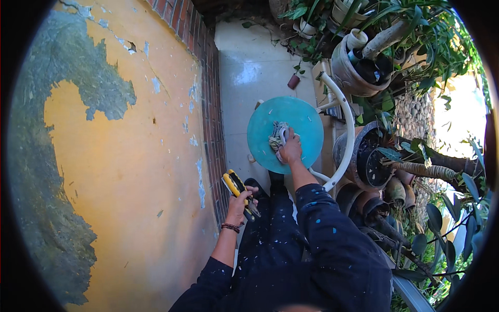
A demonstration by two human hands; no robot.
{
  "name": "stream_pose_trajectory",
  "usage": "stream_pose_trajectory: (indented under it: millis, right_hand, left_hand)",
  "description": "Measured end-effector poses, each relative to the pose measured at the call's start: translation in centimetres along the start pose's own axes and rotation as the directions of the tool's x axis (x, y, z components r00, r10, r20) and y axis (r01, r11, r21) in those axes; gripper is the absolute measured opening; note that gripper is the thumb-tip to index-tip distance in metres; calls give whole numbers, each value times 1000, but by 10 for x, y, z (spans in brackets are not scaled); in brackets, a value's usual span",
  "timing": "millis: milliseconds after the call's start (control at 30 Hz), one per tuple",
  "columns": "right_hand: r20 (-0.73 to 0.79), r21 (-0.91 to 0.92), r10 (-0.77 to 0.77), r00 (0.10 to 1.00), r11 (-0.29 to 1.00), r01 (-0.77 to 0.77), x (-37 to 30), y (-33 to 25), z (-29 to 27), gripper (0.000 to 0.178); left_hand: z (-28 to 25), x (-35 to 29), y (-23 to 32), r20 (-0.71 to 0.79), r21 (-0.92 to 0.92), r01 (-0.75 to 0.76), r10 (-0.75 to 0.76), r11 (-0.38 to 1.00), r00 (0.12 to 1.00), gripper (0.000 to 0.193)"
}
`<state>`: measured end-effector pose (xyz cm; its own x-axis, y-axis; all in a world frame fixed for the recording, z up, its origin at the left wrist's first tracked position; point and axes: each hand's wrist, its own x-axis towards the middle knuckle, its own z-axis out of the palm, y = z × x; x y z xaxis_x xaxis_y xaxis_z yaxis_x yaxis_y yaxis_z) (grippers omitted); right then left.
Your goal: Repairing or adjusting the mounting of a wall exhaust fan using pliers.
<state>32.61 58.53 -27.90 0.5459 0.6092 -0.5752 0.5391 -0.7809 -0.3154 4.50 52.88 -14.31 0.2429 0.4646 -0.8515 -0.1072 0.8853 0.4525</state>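
My right hand [291,148] is closed on a crumpled grey-and-white rag [278,136], pressed against the round teal seat [260,117] of a chair. A curved cream-white armrest [347,125] runs along the seat's right side. In my left hand [240,204], held lower and to the left near my legs, are pliers with yellow-and-black handles [234,182]. Their handles point up and away, while the metal end shows below my fingers. Whether a second tool lies in that grip I cannot make out. Small pale specks dot the seat around the rag.
On the left stands a yellow wall [130,171] with peeling paint and a brick-patterned base strip [208,104]. Several potted plants crowd the right side, including a large clay pot [358,67]. A small reddish pot [293,81] sits on the pale tiled floor [244,47] beyond the chair.
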Motion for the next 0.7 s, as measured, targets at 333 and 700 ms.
stream_pose_trajectory:
  millis: [333, 700]
  right_hand:
    - [206, 575, -481, 852, 764, 292, -148, -14, -54, 95]
    - [38, 62, -550, 834, 834, 548, -243, -46, -78, 88]
  left_hand:
    - [15, 4, 15, 111, -181, 69, -50, 981, 993, 33]
    - [2, -37, 7, 270, -242, 181, -112, 953, 956, 21]
